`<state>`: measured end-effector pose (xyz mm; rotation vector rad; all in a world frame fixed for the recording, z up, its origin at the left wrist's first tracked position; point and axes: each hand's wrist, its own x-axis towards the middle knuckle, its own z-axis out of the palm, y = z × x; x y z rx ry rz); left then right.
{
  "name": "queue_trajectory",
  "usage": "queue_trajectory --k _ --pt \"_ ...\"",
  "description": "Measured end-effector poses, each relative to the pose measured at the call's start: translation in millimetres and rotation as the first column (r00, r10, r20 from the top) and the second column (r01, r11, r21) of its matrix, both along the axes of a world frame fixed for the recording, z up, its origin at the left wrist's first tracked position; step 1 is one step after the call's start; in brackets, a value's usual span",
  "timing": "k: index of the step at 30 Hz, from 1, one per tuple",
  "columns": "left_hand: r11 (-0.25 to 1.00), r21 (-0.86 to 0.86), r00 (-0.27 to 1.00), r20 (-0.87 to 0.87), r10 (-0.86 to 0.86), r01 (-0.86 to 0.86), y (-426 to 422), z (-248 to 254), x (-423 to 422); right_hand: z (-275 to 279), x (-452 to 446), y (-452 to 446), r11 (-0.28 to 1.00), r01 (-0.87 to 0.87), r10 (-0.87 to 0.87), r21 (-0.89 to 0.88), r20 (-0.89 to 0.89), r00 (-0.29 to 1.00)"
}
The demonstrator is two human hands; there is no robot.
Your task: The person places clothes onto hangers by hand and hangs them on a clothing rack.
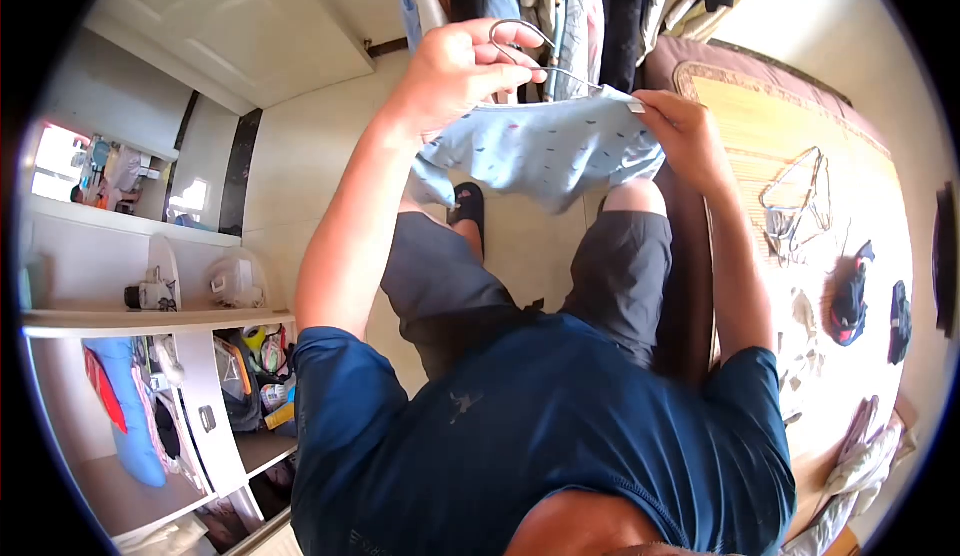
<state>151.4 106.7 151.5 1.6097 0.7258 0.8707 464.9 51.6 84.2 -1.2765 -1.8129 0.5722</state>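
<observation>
A light blue patterned garment hangs between my two hands, above the knees. My left hand is closed around a thin metal hanger just below its hook, at the garment's left end. Pinched in my right hand is the garment's upper right edge, beside a small white tag. Part of the hanger's wire runs along the top of the cloth toward the right; the rest of it is hidden behind the garment.
Clothes hang in a row ahead. To the right, a bed with a woven mat bears metal hangers and a dark garment. Shelves with various items stand at the left. A dark slipper is on the floor.
</observation>
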Motion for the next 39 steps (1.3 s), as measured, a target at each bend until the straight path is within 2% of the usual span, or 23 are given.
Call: queue_trajectory --k 2,4,6,8,9,10,12,13,15,16,17,18,19,20,21,23,26,28,30,32,35,38,39 --pt "1.000 -0.021 1.000 0.028 -0.005 0.006 5 -2 -9 4 0 3 1.000 -0.002 0.002 0.017 -0.013 1.000" --pt "0.998 -0.001 0.998 -0.016 0.068 -0.068 3 -1 -15 4 4 9 1.000 -0.005 0.004 0.031 0.015 1.000" --pt "0.988 0.132 0.995 -0.049 0.084 -0.077 10 -11 -24 7 6 11 0.996 0.001 -0.003 0.092 0.021 1.000" --pt "0.988 0.112 0.984 -0.126 0.122 -0.108 3 -8 -25 11 10 13 0.990 0.034 -0.039 0.139 0.039 0.998" --pt "0.978 0.189 0.988 -0.114 0.109 -0.086 5 -16 -26 13 13 16 0.987 0.028 -0.037 0.161 0.054 0.998" --pt "0.962 0.264 0.990 -0.101 0.094 -0.064 6 -21 -25 14 15 16 0.996 0.009 -0.006 0.086 -0.037 0.999" --pt "0.973 0.219 0.975 -0.189 0.114 -0.071 -4 -10 -17 24 18 22 0.982 -0.033 0.024 0.184 0.051 0.998" --pt "0.967 0.252 0.971 -0.217 0.103 -0.047 -3 -8 -14 28 17 23 0.979 -0.022 0.011 0.204 0.054 0.998" --pt "0.990 0.133 0.991 -0.118 0.062 -0.046 -4 -7 -3 34 10 23 0.791 0.140 -0.332 0.595 0.225 0.916" --pt "0.997 0.047 0.995 -0.072 0.065 -0.061 -5 -6 4 37 5 19 0.783 0.138 -0.334 0.606 0.224 0.916" --pt "0.995 -0.090 0.995 0.090 0.039 -0.031 -5 -12 11 41 -1 10 0.789 0.245 -0.356 0.563 0.094 0.930" --pt "0.996 -0.084 0.995 0.094 0.043 -0.035 -5 -13 20 43 -7 -1 0.794 0.344 -0.379 0.501 -0.034 0.925" --pt "0.985 -0.170 0.987 0.149 0.059 -0.034 -6 -14 28 45 -14 -16 0.857 0.353 -0.359 0.377 -0.056 0.932" --pt "0.967 -0.253 0.976 0.202 0.082 -0.029 -8 -15 36 32 -19 -22 0.839 0.302 -0.293 0.452 -0.092 0.952" --pt "0.965 -0.262 0.979 0.191 0.073 -0.021 -11 -15 43 27 -29 -36 0.913 0.267 -0.218 0.309 -0.183 0.959" --pt "0.963 -0.271 0.966 0.246 0.077 -0.008 -17 -18 62 30 -44 -67 0.987 0.158 -0.148 0.029 -0.212 0.966" --pt "0.967 -0.255 0.934 0.349 0.070 0.023 -30 -17 92 30 -57 -89 0.993 0.078 -0.100 -0.091 -0.266 0.959" --pt "0.979 -0.206 0.938 0.340 0.073 -0.002 -43 -9 110 38 -58 -97 0.994 0.092 -0.105 -0.066 -0.240 0.965" --pt "0.969 -0.239 0.931 0.364 0.031 0.061 -53 0 124 48 -56 -107 0.994 0.083 -0.100 -0.070 -0.298 0.949" --pt "0.969 -0.218 0.914 0.405 -0.020 0.118 -59 10 139 66 -50 -118 0.990 0.138 -0.131 0.011 -0.237 0.963" --pt "0.971 -0.153 0.895 0.435 -0.099 0.182 -66 24 163 84 -32 -136 0.973 0.228 -0.227 -0.018 -0.198 0.954" --pt "0.968 -0.073 0.886 0.425 -0.188 0.240 -68 37 187 102 -20 -154 0.928 0.367 -0.358 0.065 -0.121 0.926" --pt "0.964 -0.075 0.876 0.438 -0.200 0.257 -72 46 195 108 -16 -159 0.879 0.459 -0.456 0.127 -0.054 0.888"
